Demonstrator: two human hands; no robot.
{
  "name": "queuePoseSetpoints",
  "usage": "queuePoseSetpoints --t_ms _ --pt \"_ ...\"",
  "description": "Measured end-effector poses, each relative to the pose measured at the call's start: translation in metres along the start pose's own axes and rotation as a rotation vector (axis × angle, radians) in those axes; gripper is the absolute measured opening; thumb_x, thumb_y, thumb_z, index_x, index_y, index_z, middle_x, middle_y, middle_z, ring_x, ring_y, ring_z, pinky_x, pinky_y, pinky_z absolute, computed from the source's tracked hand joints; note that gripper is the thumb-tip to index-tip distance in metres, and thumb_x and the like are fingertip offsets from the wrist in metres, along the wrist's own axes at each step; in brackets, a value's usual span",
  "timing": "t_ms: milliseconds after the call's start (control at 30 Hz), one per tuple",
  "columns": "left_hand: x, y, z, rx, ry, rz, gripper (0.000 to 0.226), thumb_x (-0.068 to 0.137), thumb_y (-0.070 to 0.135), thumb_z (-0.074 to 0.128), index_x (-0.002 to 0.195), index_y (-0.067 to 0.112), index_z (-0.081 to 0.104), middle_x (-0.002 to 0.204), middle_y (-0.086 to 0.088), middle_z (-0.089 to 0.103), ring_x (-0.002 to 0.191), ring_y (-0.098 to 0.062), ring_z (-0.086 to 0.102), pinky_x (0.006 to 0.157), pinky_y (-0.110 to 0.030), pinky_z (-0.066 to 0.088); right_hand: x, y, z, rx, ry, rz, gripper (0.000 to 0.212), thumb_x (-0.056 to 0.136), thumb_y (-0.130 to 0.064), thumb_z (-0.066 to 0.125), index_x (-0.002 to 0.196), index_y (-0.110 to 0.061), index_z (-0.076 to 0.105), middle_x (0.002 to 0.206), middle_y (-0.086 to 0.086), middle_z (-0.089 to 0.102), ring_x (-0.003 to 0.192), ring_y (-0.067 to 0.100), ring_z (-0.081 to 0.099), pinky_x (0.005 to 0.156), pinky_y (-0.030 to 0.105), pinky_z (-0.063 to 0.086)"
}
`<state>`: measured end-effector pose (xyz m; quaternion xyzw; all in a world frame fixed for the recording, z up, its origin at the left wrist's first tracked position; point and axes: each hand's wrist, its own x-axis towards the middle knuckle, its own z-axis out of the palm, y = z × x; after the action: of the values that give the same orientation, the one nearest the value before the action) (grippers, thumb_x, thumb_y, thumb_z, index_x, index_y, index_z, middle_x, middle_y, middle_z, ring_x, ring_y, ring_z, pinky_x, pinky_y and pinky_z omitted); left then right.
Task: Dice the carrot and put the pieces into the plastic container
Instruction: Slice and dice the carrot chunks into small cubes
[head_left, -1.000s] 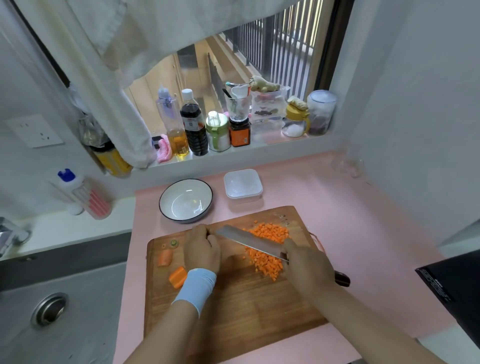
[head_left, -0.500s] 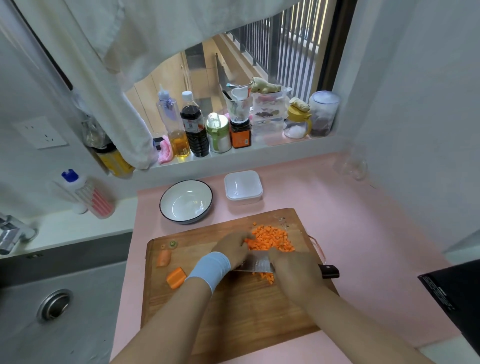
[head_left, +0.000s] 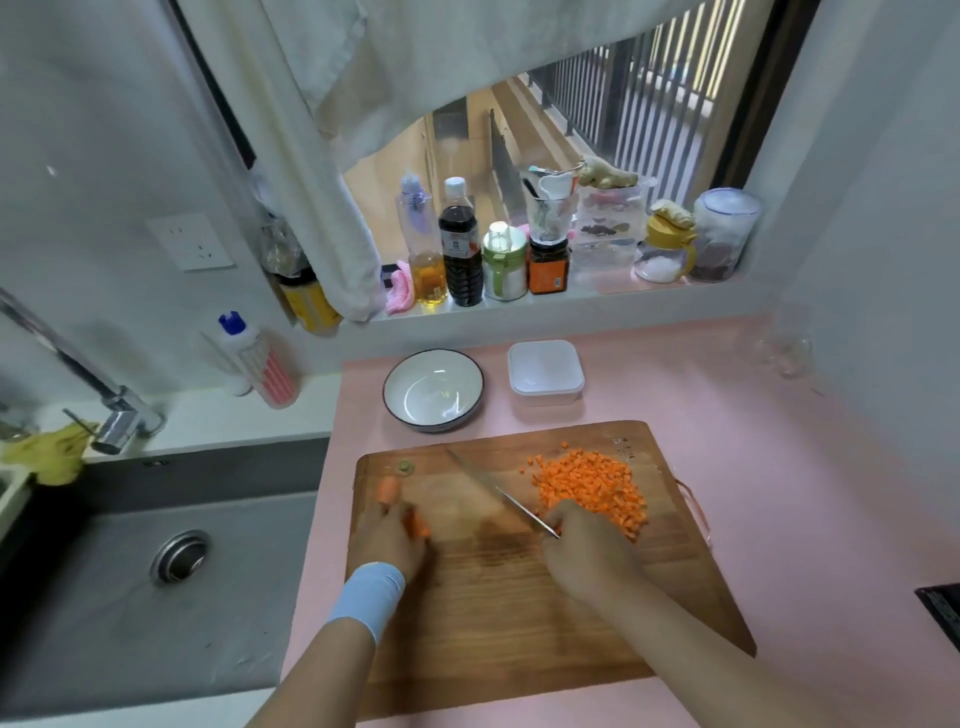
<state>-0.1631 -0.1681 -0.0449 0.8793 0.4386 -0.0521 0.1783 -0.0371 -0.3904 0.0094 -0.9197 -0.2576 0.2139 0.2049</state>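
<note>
A heap of diced carrot (head_left: 589, 488) lies on the upper right part of a wooden cutting board (head_left: 519, 623), just right of centre in the frame. At the heap's lower left edge, the right hand (head_left: 589, 553) has its fingers (head_left: 566, 519) curled round the handle of a knife (head_left: 498, 491). The blade points up and to the left across the board. Left of centre, the left hand (head_left: 389, 540), with a pale blue wristband (head_left: 366, 597), grips a blurred orange carrot chunk (head_left: 416, 526) on the board. A rounded carrot end (head_left: 387, 488) lies just above that hand. Above the board, on the pink worktop (head_left: 779, 467), stand a square plastic container (head_left: 544, 370) and, to its left, a white bowl (head_left: 434, 395) with a dark rim. A grey sink (head_left: 104, 597) fills the lower left of the frame, and bottles and jars (head_left: 467, 249) line the window sill at upper centre
</note>
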Motion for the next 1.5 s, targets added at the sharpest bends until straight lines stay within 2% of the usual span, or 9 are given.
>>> queuePoseSetpoints --t_ms 167,300,400,567,833,933,1067,1300,1500 --pt "-0.003 -0.012 0.007 -0.08 -0.008 0.117 0.028 0.086 0.032 0.062 0.114 0.032 0.062 0.159 0.005 0.019 0.121 -0.025 0.049 0.099 -0.026 0.042 -0.004 -0.019 0.023 0.011 -0.002 0.02 0.02 0.096 -0.037 0.055 0.115 -0.034 0.061 0.106 -0.005 0.071 0.105 0.023 0.066 0.078 0.032 0.049" --pt "-0.001 -0.008 0.005 -0.196 -0.005 0.074 0.02 0.076 0.029 0.071 0.095 0.031 0.064 0.144 0.006 0.04 0.105 -0.024 0.056 0.089 -0.024 0.046 -0.007 -0.02 0.03 0.045 -0.004 0.037 0.003 0.096 -0.036 0.057 0.098 -0.037 0.055 0.086 -0.009 0.066 0.09 0.021 0.067 0.066 0.031 0.043" --pt "0.001 0.0 0.004 -0.363 0.013 0.11 0.007 0.079 0.028 0.071 0.073 0.03 0.068 0.103 0.018 0.06 0.083 -0.014 0.061 0.074 -0.018 0.046 -0.009 -0.015 0.031 0.079 0.004 0.072 0.003 0.096 -0.034 0.057 0.095 -0.036 0.055 0.083 -0.01 0.065 0.085 0.019 0.066 0.067 0.032 0.048" --pt "-0.005 0.031 0.013 -0.569 0.015 0.356 0.015 0.086 0.009 0.071 0.093 0.02 0.079 0.095 0.011 0.066 0.088 0.002 0.058 0.084 -0.001 0.038 -0.012 -0.006 0.027 0.118 0.032 0.131 0.004 0.097 -0.035 0.055 0.098 -0.034 0.059 0.085 -0.009 0.066 0.081 0.015 0.064 0.069 0.034 0.052" --pt "-0.01 0.031 0.048 -0.313 -0.059 0.657 0.031 0.081 0.019 0.075 0.112 0.022 0.074 0.114 0.011 0.062 0.11 -0.002 0.048 0.097 -0.008 0.032 -0.016 -0.001 0.022 0.177 -0.028 0.123 0.023 0.096 -0.04 0.053 0.113 -0.039 0.068 0.092 -0.012 0.071 0.086 0.012 0.066 0.078 0.036 0.056" --pt "-0.005 0.019 0.052 -0.258 -0.023 0.716 0.028 0.072 0.009 0.081 0.098 0.019 0.078 0.101 0.004 0.066 0.103 -0.007 0.051 0.094 -0.018 0.043 -0.018 -0.002 0.019 0.173 -0.044 0.12 0.026 0.097 -0.042 0.051 0.114 -0.04 0.071 0.089 -0.012 0.073 0.088 0.013 0.067 0.081 0.035 0.056" --pt "0.0 0.018 0.054 -0.234 -0.031 0.71 0.03 0.076 0.006 0.064 0.099 0.019 0.077 0.102 0.001 0.064 0.103 -0.013 0.055 0.092 -0.006 0.03 -0.016 -0.003 0.013 0.123 -0.103 0.093 0.025 0.1 -0.039 0.048 0.103 -0.036 0.073 0.075 -0.009 0.071 0.073 0.009 0.065 0.068 0.031 0.054" --pt "-0.005 0.027 0.051 -0.125 0.03 0.77 0.028 0.082 0.02 0.058 0.104 0.019 0.075 0.106 0.006 0.062 0.107 -0.011 0.05 0.092 -0.022 0.048 -0.019 -0.001 0.0 -0.006 -0.158 0.051 0.025 0.103 -0.041 0.046 0.093 -0.035 0.069 0.072 -0.008 0.063 0.073 0.014 0.062 0.056 0.028 0.04" --pt "-0.004 0.034 0.054 -0.148 0.124 0.802 0.014 0.071 0.018 0.083 0.082 0.025 0.079 0.089 0.008 0.07 0.091 -0.013 0.063 0.077 -0.019 0.052 -0.032 -0.016 0.004 -0.178 -0.031 -0.075 0.029 0.102 -0.036 0.043 0.122 -0.034 0.065 0.105 -0.004 0.072 0.1 0.021 0.066 0.07 0.029 0.044"
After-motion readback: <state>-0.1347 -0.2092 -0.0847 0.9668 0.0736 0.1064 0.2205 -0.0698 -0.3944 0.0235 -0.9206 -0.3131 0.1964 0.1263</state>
